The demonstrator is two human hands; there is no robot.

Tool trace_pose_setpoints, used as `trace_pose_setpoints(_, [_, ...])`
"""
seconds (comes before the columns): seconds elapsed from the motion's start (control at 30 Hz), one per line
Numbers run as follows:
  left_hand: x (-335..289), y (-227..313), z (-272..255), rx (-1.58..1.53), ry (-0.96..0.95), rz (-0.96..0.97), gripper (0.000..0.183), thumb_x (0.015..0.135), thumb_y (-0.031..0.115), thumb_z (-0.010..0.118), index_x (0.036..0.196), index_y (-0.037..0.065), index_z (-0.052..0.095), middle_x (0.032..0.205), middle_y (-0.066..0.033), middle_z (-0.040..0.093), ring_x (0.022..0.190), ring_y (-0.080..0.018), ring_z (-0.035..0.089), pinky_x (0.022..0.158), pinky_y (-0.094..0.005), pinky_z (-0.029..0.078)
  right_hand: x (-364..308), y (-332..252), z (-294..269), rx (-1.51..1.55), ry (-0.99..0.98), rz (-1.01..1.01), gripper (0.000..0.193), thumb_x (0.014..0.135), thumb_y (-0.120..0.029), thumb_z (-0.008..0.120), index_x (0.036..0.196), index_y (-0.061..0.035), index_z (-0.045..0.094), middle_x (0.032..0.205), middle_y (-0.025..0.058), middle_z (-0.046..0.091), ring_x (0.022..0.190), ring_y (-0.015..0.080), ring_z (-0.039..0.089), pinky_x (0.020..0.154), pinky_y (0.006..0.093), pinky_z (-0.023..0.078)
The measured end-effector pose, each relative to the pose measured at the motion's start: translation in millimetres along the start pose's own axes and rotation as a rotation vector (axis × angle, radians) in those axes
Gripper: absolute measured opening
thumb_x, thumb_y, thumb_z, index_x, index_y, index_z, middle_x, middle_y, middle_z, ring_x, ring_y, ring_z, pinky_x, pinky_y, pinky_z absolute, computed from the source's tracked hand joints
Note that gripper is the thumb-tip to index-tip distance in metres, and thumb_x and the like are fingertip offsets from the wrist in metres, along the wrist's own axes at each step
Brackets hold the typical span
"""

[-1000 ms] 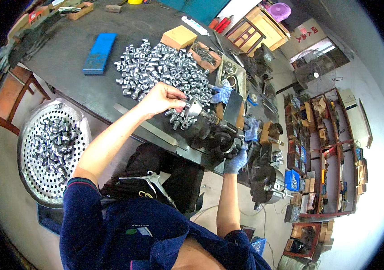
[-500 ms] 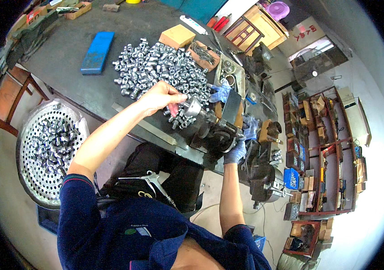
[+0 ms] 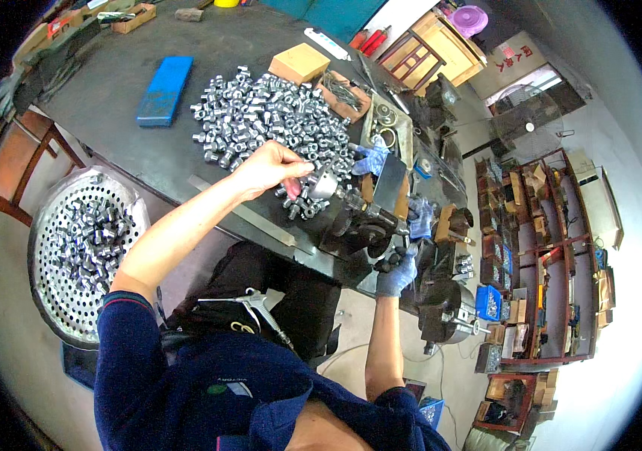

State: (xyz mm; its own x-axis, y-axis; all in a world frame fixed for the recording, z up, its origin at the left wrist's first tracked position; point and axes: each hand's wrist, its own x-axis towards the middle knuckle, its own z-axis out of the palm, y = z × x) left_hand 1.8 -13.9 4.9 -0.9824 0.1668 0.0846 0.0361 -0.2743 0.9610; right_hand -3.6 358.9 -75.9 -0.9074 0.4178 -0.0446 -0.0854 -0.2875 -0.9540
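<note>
My bare left hand (image 3: 272, 173) is closed in a pinch in front of the round metal chuck (image 3: 325, 186) of a small bench machine (image 3: 358, 225). What its fingertips hold is too small to make out. My right hand (image 3: 398, 274), in a grey-blue glove with dark fingertips, is curled at the near edge of the machine's dark handwheel (image 3: 376, 244). Part of its grip is hidden. Just beyond my left hand spreads a large heap of shiny metal fittings (image 3: 261, 113). A few loose fittings (image 3: 302, 204) lie under the chuck.
On the left stands a round perforated metal tray (image 3: 46, 255) with more fittings. A blue box (image 3: 165, 90), a yellow block (image 3: 298, 62) and a carton of pins (image 3: 347, 98) rest on the dark table. An air gun (image 3: 257, 304) lies across my lap. Shelves (image 3: 554, 263) stand right.
My gloved right hand has moved a little down toward me at the handwheel, and its dark fingertips now show. My left hand stays pinched by the chuck. The view has shifted slightly.
</note>
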Motion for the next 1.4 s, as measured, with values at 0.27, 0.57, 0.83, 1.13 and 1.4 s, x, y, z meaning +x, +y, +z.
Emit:
trace_pose_setpoints(0.27, [-3,1,2,-0.012,0.038,-0.02,0.024,0.081,0.014,0.065,0.085,-0.009,0.063,0.062,-0.012,0.062,0.049,-0.0154,0.059,0.045,-0.0255,0.049,11,4,36,0.222,-0.054,0.07,0.028,0.085,-0.03,0.059,0.085,-0.0027,0.061,0.079,0.0037,0.061,0.065,0.0122,0.053,0.061,0.0243,0.045])
trace_pose_setpoints(0.57, [-6,5,0,0.024,-0.024,0.009,0.019,0.081,0.009,0.064,0.089,-0.008,0.063,0.068,-0.011,0.063,0.054,-0.0152,0.061,0.051,-0.0256,0.051,-23,-17,18,0.023,0.091,-0.009,0.038,0.08,-0.041,0.063,0.07,-0.0063,0.052,0.052,-0.0035,0.04,0.04,0.0071,0.036,0.035,0.021,0.029])
trace_pose_setpoints(0.83, [-4,-1,3,-0.042,-0.006,-0.056,0.029,0.085,0.022,0.061,0.083,-0.008,0.062,0.064,-0.0111,0.061,0.052,-0.0148,0.058,0.052,-0.0278,0.051,18,13,22,0.155,0.012,-0.016,0.035,0.082,-0.039,0.061,0.083,-0.0044,0.061,0.067,-0.0015,0.053,0.055,0.007,0.047,0.045,0.023,0.038])
trace_pose_setpoints(1.13, [-3,3,-1,-0.039,-0.073,0.003,0.027,0.079,0.004,0.064,0.102,-0.008,0.059,0.08,-0.0133,0.065,0.064,-0.0158,0.063,0.065,-0.0268,0.053,-18,-20,15,0.015,0.111,0.003,0.038,0.08,-0.04,0.064,0.074,-0.0033,0.058,0.052,-0.002,0.043,0.042,0.0077,0.036,0.037,0.0228,0.029])
trace_pose_setpoints(1.4, [-5,-6,5,0.006,-0.002,0.027,0.022,0.083,0.013,0.062,0.09,-0.008,0.063,0.07,-0.0102,0.063,0.054,-0.0138,0.059,0.053,-0.0259,0.05,-37,-47,22,0.015,0.013,-0.076,0.038,0.081,-0.041,0.062,0.07,-0.0065,0.052,0.049,-0.0048,0.034,0.037,0.0059,0.03,0.033,0.0201,0.025])
